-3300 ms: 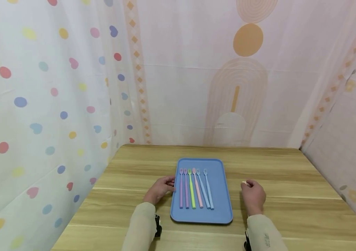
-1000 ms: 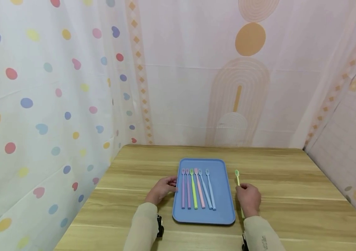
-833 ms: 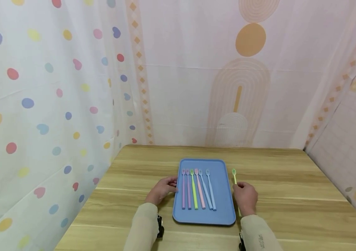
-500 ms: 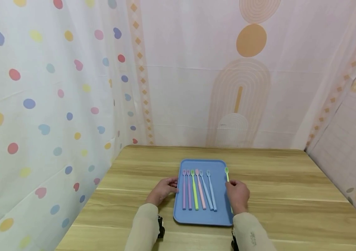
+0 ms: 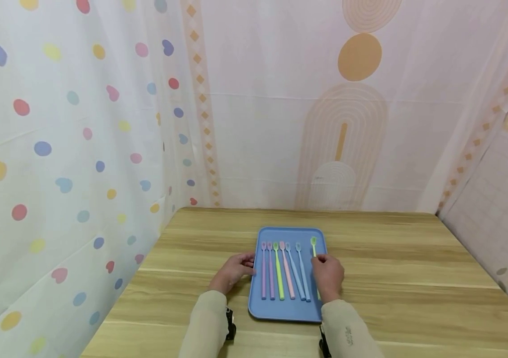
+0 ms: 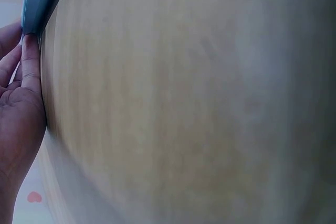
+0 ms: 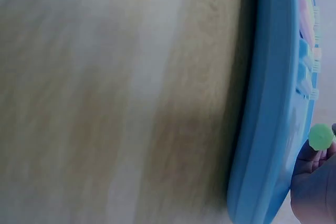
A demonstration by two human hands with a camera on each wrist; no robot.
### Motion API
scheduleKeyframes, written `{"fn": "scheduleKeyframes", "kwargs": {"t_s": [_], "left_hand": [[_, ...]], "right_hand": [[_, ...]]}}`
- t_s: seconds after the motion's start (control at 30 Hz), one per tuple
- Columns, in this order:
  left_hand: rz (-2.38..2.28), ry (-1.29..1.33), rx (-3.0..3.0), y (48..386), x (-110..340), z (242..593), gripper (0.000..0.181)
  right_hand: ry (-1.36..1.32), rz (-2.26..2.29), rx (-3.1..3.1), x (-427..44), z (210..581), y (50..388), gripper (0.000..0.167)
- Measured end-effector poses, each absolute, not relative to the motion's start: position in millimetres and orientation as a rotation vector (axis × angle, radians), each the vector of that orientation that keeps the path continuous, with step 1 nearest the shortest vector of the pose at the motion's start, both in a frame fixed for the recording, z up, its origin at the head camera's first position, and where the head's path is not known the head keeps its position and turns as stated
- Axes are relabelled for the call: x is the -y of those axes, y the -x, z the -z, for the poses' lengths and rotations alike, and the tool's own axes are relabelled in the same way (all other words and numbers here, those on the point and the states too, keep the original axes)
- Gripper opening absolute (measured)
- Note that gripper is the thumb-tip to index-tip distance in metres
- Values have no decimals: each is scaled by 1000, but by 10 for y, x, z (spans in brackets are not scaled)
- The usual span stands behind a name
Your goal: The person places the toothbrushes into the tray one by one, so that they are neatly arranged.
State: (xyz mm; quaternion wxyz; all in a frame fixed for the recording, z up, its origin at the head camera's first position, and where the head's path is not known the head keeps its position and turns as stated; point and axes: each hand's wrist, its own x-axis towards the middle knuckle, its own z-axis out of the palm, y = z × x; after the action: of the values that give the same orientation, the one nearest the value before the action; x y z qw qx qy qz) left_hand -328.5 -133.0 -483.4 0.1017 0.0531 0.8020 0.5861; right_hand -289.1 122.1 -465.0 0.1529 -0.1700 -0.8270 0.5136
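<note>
A blue tray (image 5: 280, 312) lies on the table, holding a row of toothbrushes: two purple ones (image 5: 263, 278), a yellow-green one (image 5: 278, 278), a pink one (image 5: 288, 281) and two light blue ones (image 5: 304, 281). My right hand (image 5: 329, 276) pinches another green toothbrush (image 5: 314, 242) above the tray's right side, its head pointing away from me. In the right wrist view that toothbrush's handle end (image 7: 320, 137) shows beside the fingers. At the tray's left edge, my left hand (image 5: 232, 271) holds the rim; the left wrist view shows fingers (image 6: 31, 61) against it.
The wooden table (image 5: 392, 258) extends around the tray on all sides. A patterned curtain (image 5: 258, 139) hangs behind the table, and a dotted one (image 5: 79, 174) hangs along the left side.
The right hand has brought the green toothbrush from the table right of the tray leftward over the tray's right part. My left hand stays at the tray's left edge.
</note>
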Motion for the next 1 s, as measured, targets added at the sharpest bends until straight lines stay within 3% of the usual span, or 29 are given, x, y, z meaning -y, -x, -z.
{"fn": "scheduleKeyframes", "kwargs": {"t_s": [0.67, 1.0], "left_hand": [[-1719, -146, -2383, 3247, 1380, 4827, 55], [-1719, -169, -2373, 3268, 1378, 4860, 55]], "right_hand": [[390, -1302, 2421, -1016, 4760, 2957, 15], [313, -1186, 2521, -1020, 4815, 2951, 18]]}}
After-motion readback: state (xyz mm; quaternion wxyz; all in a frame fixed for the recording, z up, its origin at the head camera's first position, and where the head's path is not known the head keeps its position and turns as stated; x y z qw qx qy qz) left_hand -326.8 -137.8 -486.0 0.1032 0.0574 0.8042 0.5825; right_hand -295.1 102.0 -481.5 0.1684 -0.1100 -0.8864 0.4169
